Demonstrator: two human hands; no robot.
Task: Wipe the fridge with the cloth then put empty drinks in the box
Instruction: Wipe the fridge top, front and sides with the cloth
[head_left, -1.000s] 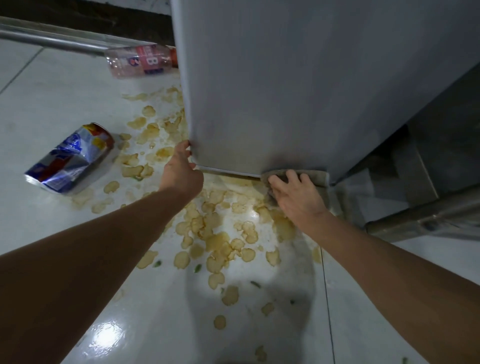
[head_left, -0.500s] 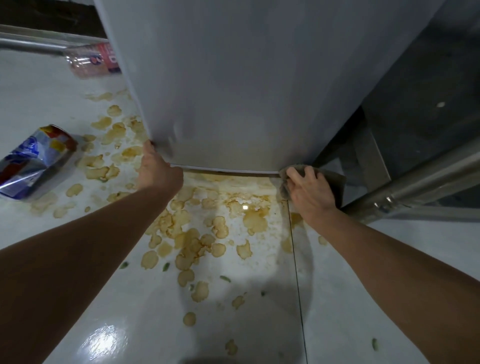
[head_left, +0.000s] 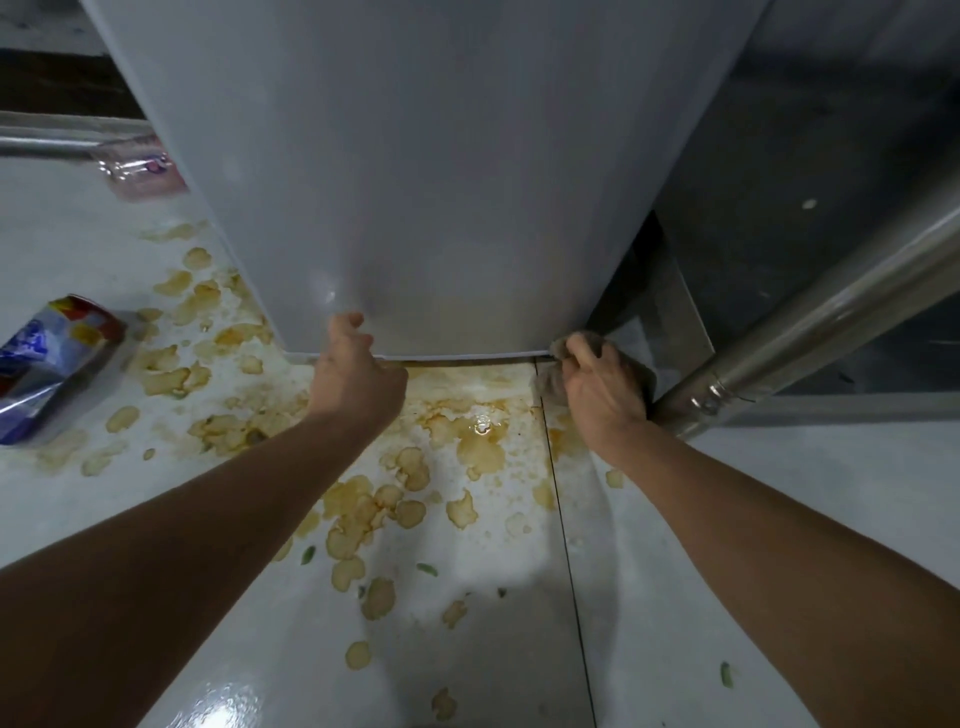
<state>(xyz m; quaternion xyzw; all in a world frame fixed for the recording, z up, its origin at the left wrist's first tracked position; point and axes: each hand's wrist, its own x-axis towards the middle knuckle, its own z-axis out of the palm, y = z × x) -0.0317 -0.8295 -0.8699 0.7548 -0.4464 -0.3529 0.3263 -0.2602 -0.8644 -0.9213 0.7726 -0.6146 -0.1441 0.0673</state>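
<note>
Now wiping: the right hand (head_left: 602, 395) grips the cloth (head_left: 548, 382) at the fridge (head_left: 415, 182) bottom edge, the left hand (head_left: 353, 371), fingers curled, braces it; next comes the can (head_left: 49, 364), left.

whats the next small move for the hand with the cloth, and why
Probably sweep the cloth leftward along the fridge bottom edge. The right hand grips it bunched at the lower right corner, while the left hand holds the bottom edge further left; the edge between them looks yet to be wiped.
</note>
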